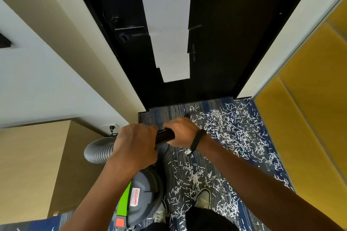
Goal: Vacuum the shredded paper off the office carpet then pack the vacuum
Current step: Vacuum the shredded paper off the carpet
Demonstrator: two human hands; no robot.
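Observation:
Both hands hold a black vacuum wand (165, 136) in front of me. My left hand (136, 144) grips its near end, where the grey ribbed hose (98, 151) joins. My right hand (181, 132), with a black band on the wrist, grips the wand farther along. White shredded paper (229, 127) lies scattered over the blue striped carpet (163, 113), thickest at the right and by my feet. The grey vacuum canister (145, 193), with a green panel and a red-and-white label, stands on the floor at my left foot. The wand's far end is hidden behind my right hand.
A closed black door (216, 43) with white sheets taped on it stands straight ahead. A white wall (47, 80) is at the left and yellow panels (309, 108) run along the right. My grey shoes (203, 198) stand among the shreds. A wall socket (112, 127) sits at left.

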